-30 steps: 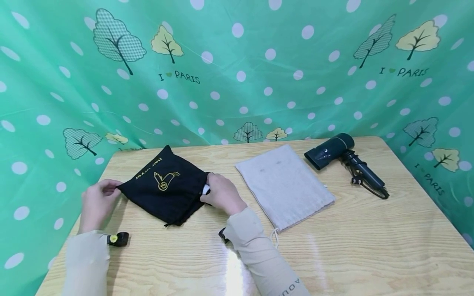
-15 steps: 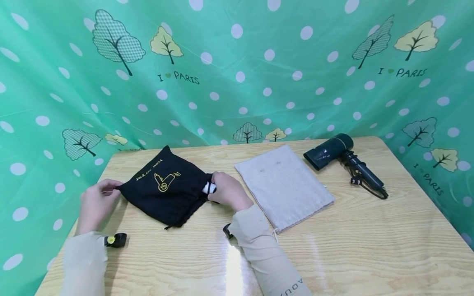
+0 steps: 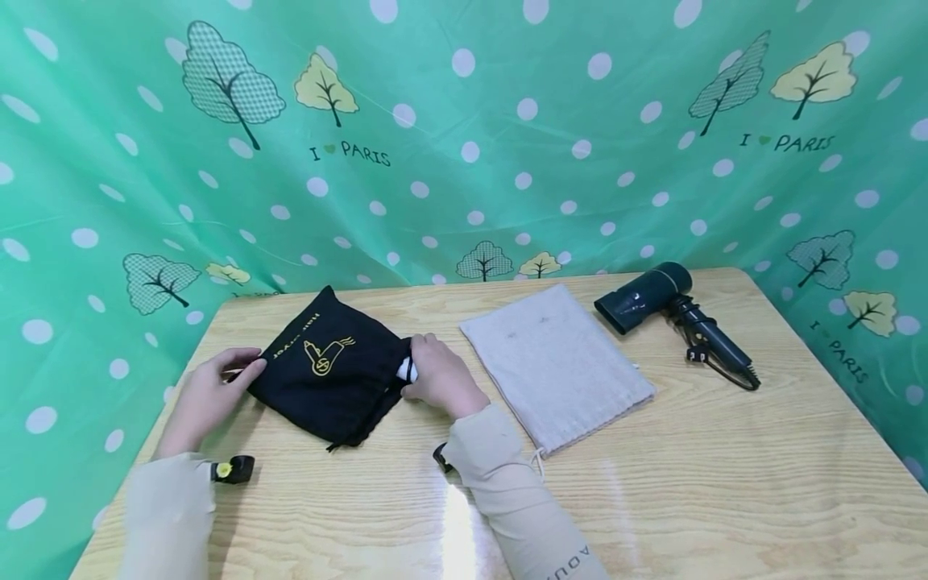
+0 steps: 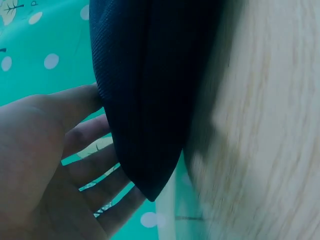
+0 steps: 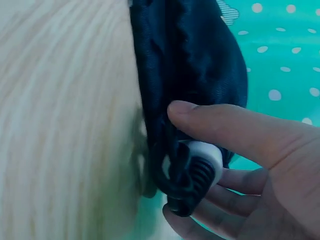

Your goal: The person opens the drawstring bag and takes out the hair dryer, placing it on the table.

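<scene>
A black drawstring bag (image 3: 297,379) printed with a gold hair dryer lies at the left of the table in the head view. My left hand (image 3: 213,395) holds its left corner, thumb on the near side; in the left wrist view the fingertips are hidden behind the dark cloth. At the bag's right-hand mouth my right hand (image 3: 444,379) grips the white end of a handle (image 5: 205,150) with a ribbed black cord sleeve. The right thumb lies at the cloth edge, the other fingers behind the handle. Whatever else the bag contains is out of sight.
Right of the black bag a grey drawstring bag (image 3: 554,366) lies flat. A dark green hair dryer (image 3: 645,294), its cord wound round the handle, rests at the table's back right. Behind the wooden table (image 3: 696,483) hangs a green dotted curtain (image 3: 435,105).
My left hand has slid right, from the tip of the bag's corner farther onto the cloth. My right hand moved slightly right, then back a little. The other things stayed put.
</scene>
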`<state>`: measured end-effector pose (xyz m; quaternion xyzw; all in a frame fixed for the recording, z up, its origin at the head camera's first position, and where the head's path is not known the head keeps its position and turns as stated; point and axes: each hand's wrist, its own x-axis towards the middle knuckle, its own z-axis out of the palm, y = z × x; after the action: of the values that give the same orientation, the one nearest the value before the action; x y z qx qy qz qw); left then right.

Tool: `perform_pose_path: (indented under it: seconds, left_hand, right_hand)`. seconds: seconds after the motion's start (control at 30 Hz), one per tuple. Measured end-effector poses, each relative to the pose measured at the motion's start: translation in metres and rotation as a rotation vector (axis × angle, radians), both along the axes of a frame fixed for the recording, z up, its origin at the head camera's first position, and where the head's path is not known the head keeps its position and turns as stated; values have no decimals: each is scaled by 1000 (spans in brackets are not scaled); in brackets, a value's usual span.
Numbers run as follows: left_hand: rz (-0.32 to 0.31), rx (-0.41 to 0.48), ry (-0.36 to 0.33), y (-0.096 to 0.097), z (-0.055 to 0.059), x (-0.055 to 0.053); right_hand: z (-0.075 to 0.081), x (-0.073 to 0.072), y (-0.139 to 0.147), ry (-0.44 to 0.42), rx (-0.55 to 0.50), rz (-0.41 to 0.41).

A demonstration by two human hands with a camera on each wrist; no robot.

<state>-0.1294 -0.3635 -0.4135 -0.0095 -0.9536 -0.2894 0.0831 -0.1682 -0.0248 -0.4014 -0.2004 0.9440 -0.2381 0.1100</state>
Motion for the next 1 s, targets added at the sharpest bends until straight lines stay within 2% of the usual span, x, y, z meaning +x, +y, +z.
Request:
perform_pose_path:
  seconds: [0.1,0.37,0.5,0.67,0.87,1.0]
  left_hand:
    - [-17,-14,-10,1,-3,-1]
    - [-96,-58,-112,-1,-6,-2]
    - [-100,-95,-143,1,-6,-3]
    - [-92,-127,-178,6,-4,-4]
    - [-81,-117,-189,6,-5,-4]
    - [-100,-133,-185,7,-5,-4]
  right_hand:
    - [-1,0,0,8,-21,-13]
    - [-4,-1,1,27,-53,-14]
    - [-3,-1,3,32,-61,2]
    - [-5,-6,11,-7,-51,-13]
    - [-3,-9,21,-38,-34,-22]
    - [0,-8,22,-36,-16,-21]
